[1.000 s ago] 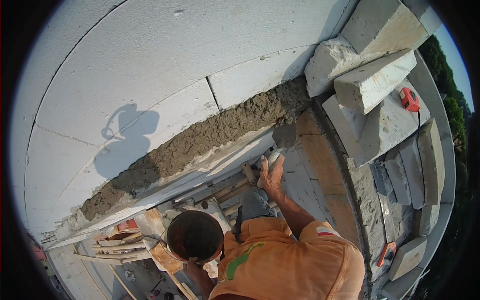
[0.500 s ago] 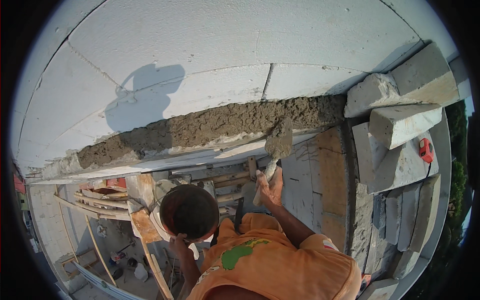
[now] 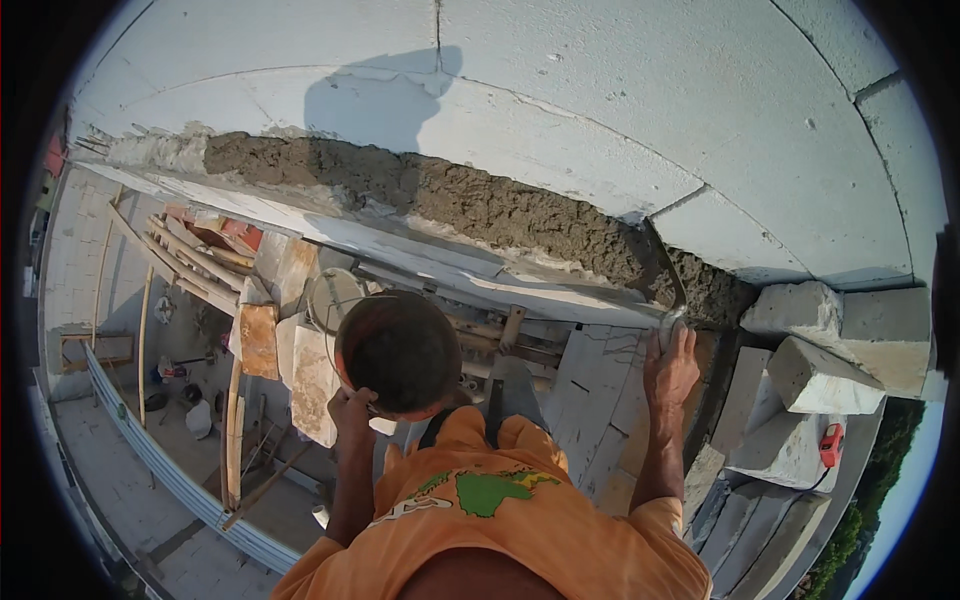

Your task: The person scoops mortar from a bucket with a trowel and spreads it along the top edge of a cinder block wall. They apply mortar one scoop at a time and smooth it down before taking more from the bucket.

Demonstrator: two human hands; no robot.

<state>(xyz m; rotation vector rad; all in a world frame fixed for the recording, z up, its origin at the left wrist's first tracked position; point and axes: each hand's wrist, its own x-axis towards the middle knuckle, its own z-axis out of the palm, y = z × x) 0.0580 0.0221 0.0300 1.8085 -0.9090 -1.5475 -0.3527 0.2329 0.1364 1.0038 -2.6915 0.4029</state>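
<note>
1. Well, my right grip (image 3: 670,370) is curled tight around the handle of the trowel (image 3: 672,275), and my fingers hide most of that handle.
2. The blade is turned nearly side-on to me, so its flat face is hard to see.
3. My left grip (image 3: 352,412) is closed on the near rim of the bucket (image 3: 400,355), and I can't see all of those fingers.
4. My orange shirt (image 3: 560,510) is cut off at the bottom.
5. The grey mortar (image 3: 530,220) lies in a long, lumpy strip at the foot of the white wall (image 3: 570,110). The blade touches it near its right end.
6. The strip sits on a ledge (image 3: 160,152), which shows bare and pale past the left end.
7. Big grey blocks (image 3: 825,375) sit right by the other end, so it is tight there. A red tape measure (image 3: 831,446) is near them.
8. Between the bucket and my right arm there is open air, with pale slabs (image 3: 590,375) lower down.
9. The bucket's mouth faces up at me. It is dark inside, and I can't tell how much is in it.
</note>
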